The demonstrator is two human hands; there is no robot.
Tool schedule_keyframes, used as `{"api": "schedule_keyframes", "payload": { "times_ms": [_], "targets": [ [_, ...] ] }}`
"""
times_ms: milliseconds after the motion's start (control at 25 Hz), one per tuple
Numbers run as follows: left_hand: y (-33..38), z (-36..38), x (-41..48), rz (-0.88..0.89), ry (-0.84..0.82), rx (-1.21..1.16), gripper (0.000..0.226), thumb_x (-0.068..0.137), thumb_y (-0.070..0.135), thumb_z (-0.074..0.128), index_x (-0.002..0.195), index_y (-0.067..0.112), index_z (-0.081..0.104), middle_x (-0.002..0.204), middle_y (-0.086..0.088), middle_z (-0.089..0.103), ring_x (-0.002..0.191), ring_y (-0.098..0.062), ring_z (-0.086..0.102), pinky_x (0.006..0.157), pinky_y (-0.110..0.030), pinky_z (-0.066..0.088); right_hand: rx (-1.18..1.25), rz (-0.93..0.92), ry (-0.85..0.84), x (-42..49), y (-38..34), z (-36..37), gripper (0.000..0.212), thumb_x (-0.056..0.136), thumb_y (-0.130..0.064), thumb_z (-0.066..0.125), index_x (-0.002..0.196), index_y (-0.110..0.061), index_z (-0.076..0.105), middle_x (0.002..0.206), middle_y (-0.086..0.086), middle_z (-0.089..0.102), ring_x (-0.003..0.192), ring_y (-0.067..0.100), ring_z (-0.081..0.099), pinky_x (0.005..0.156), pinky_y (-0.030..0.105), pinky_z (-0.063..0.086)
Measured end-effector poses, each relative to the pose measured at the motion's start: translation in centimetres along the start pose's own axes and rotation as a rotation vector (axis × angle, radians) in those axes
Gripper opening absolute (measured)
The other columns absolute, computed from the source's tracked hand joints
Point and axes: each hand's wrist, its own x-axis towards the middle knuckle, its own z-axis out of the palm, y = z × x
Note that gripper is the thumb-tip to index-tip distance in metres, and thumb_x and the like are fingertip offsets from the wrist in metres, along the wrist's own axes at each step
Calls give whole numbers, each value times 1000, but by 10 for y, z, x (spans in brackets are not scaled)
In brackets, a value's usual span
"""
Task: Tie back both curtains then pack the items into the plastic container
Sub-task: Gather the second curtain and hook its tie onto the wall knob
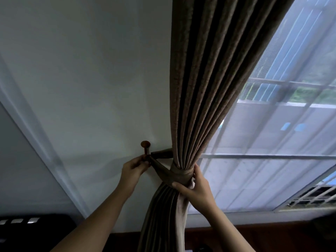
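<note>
The left hand (pixel 135 169) pinches the end of the tieback (pixel 162 170) at the wall hook (pixel 145 147), probably to loop it on, while the right hand (pixel 196 187) grips the gathered curtain (pixel 209 88) so it cannot spread.

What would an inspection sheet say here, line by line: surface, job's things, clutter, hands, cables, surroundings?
Surface: white wall with a wooden hook.
Job's things: brown curtain gathered; tieback wrapped round it and running to the hook. No container in view.
Clutter: dark thing at lower left; cannot tell what it is.
Hands: left hand pinches the tieback end at the hook; right hand grips the curtain at the tieback.
Cables: nothing seen.
Surroundings: window behind a sheer.
</note>
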Motion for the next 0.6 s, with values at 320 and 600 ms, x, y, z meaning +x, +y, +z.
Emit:
{"api": "schedule_keyframes", "payload": {
  "times_ms": [320,600],
  "targets": [
    [-5,-6,14,301,74,397,20,83,0,67,103,5,68,88,-2,68,68,21,59,68,2,43,-20,4,-14,3,-2,1,86,62,-49,74,137,-26,38,122,-17,61,113,-2,56,92,18,46],
    [-9,7,12,386,202,434,13,86,4,63,96,2,71,79,-2,66,62,5,56,59,-1,40,39,146,123,-25,6,36,92,76,-49,68,145,-8,23,145,-1,40,135,15,38,111,32,33]
  ]
}}
